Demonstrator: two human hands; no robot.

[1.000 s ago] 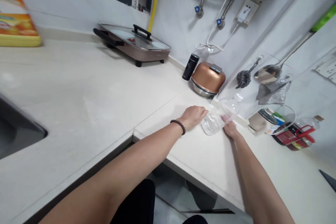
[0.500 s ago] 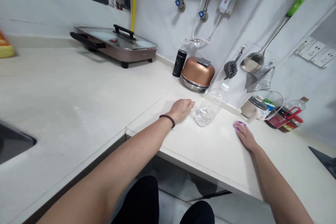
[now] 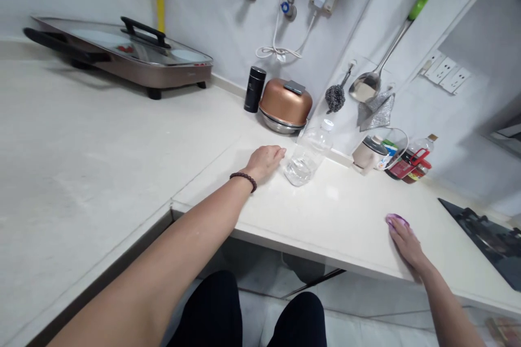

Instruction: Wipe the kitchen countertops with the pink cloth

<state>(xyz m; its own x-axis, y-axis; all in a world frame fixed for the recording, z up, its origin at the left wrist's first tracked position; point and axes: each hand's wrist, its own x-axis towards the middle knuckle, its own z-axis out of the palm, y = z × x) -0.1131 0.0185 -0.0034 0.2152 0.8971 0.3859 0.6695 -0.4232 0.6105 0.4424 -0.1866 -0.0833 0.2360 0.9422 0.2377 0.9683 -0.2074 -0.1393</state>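
Observation:
My right hand (image 3: 407,241) presses a small purple cloth (image 3: 398,220) flat against the white countertop (image 3: 345,222). Most of the cloth is under my fingers. My left hand (image 3: 265,164) rests on the counter beside a clear plastic bottle (image 3: 308,154), with its fingers stretched toward it and a small gap between. The bottle has a white cap, stands upright and holds some clear liquid. A dark beaded bracelet (image 3: 244,178) is on my left wrist.
An electric griddle (image 3: 130,68) with a glass lid stands at the back left. Against the wall are a black flask (image 3: 254,90), a copper-coloured bowl (image 3: 285,102), a beige pot (image 3: 368,154) and sauce bottles (image 3: 409,165). A black hob (image 3: 484,236) lies at the right.
My right hand has slid the purple cloth right and nearer the counter's front edge. The view has turned right, showing more of the hob. My left hand stays beside the bottle.

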